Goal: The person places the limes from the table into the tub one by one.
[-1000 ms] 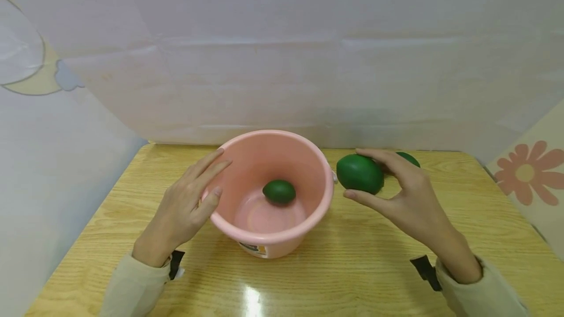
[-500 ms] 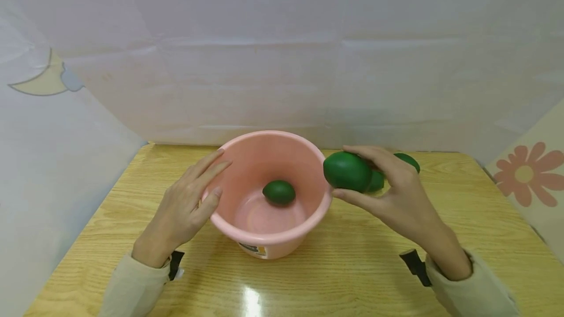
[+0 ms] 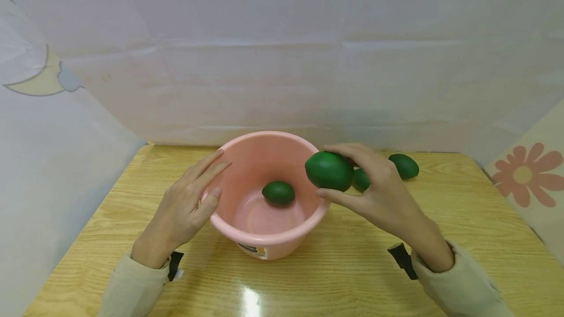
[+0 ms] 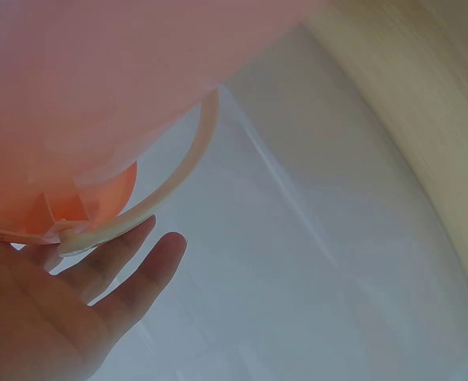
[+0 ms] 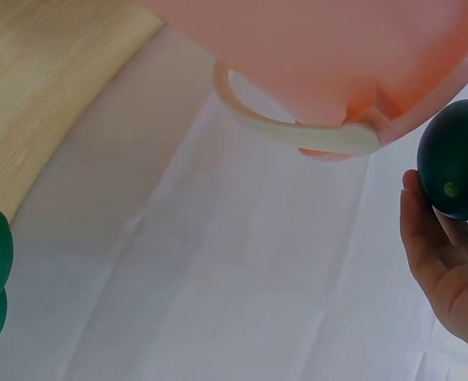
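A pink bucket stands upright on the wooden table. One dark green oval fruit lies on its bottom. Another green oval fruit is pinched between the thumb and fingers of my right hand, over the bucket's right rim; the right wrist view shows a pale spot on the end of this held fruit. At the left rim my left hand rests with loosely straight fingers. From below, the left wrist view shows that hand's extended fingers beside the bucket's pale handle.
Two more green fruits lie on the table to the right, one partly behind my right hand and one farther back. A pale sheet hangs behind the table.
My right hand has moved left with the held fruit, from beside the bucket to over its right rim. The fruits behind it show more. My left hand stays put.
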`<action>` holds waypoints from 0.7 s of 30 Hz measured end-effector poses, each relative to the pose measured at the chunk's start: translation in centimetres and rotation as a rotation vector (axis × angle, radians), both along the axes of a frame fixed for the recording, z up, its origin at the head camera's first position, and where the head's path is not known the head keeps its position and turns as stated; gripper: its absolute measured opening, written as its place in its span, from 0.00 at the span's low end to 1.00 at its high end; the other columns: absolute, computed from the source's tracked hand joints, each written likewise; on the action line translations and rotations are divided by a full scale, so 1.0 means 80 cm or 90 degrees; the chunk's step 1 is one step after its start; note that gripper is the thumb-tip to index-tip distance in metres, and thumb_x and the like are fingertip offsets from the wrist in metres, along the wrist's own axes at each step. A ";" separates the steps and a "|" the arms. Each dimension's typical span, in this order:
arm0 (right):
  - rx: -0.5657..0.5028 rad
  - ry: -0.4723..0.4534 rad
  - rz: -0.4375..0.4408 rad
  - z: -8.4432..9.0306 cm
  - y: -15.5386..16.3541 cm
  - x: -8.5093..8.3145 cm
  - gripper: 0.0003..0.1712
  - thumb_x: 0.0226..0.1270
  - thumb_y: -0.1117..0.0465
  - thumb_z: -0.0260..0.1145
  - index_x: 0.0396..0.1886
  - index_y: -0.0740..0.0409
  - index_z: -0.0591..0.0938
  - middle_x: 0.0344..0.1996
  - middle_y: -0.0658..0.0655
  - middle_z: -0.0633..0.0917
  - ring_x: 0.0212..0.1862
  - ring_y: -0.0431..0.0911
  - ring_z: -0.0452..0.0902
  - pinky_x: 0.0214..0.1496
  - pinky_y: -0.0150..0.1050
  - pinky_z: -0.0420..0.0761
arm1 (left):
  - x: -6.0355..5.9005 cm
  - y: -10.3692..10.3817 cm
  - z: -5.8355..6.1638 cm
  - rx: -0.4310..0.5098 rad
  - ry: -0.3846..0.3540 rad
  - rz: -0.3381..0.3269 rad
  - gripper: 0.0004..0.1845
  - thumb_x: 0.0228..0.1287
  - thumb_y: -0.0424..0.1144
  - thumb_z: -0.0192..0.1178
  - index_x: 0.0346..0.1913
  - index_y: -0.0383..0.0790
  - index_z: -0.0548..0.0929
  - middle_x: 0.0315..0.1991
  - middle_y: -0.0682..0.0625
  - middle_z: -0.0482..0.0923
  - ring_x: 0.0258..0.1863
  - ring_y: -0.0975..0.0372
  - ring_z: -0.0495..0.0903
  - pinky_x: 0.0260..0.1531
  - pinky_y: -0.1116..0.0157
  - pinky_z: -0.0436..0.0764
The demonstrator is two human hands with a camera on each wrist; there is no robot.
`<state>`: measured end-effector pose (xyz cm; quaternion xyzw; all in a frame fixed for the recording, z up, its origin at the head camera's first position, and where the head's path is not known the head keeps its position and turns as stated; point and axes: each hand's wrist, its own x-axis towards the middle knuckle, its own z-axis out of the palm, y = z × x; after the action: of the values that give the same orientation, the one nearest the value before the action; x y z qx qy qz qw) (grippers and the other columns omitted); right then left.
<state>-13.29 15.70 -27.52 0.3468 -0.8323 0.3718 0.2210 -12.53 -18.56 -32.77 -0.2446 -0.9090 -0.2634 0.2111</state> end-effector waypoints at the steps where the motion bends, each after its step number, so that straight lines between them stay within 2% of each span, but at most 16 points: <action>1: 0.001 0.002 0.003 0.000 -0.001 -0.001 0.41 0.41 0.62 0.84 0.60 0.57 0.79 0.54 0.50 0.83 0.53 0.37 0.79 0.53 0.24 0.76 | 0.000 0.000 0.000 0.000 0.000 0.000 0.28 0.67 0.40 0.49 0.71 0.48 0.72 0.76 0.51 0.62 0.72 0.50 0.67 0.51 0.39 0.78; 8: 0.017 0.009 0.036 0.001 -0.013 -0.006 0.39 0.44 0.61 0.83 0.60 0.55 0.79 0.55 0.52 0.83 0.55 0.40 0.79 0.55 0.25 0.75 | 0.000 0.000 0.000 -0.001 0.000 0.000 0.28 0.67 0.40 0.49 0.71 0.49 0.72 0.76 0.52 0.62 0.72 0.51 0.67 0.50 0.39 0.78; 12: 0.031 -0.010 0.054 0.002 -0.021 -0.009 0.38 0.46 0.58 0.82 0.60 0.54 0.79 0.56 0.51 0.82 0.57 0.41 0.78 0.57 0.28 0.77 | -0.001 0.000 0.000 -0.001 0.005 0.000 0.28 0.67 0.40 0.49 0.71 0.48 0.72 0.76 0.52 0.62 0.71 0.51 0.67 0.49 0.40 0.78; 21: 0.045 -0.044 0.064 0.000 -0.034 -0.017 0.35 0.48 0.55 0.81 0.59 0.51 0.80 0.52 0.47 0.83 0.51 0.37 0.79 0.52 0.31 0.80 | -0.001 0.000 0.001 -0.003 0.003 0.000 0.28 0.67 0.40 0.49 0.71 0.48 0.72 0.75 0.52 0.63 0.71 0.50 0.68 0.48 0.40 0.79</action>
<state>-14.61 12.99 -27.55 0.3824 -0.8338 0.3643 0.1607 -12.58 -18.53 -32.73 -0.2459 -0.9091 -0.2604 0.2129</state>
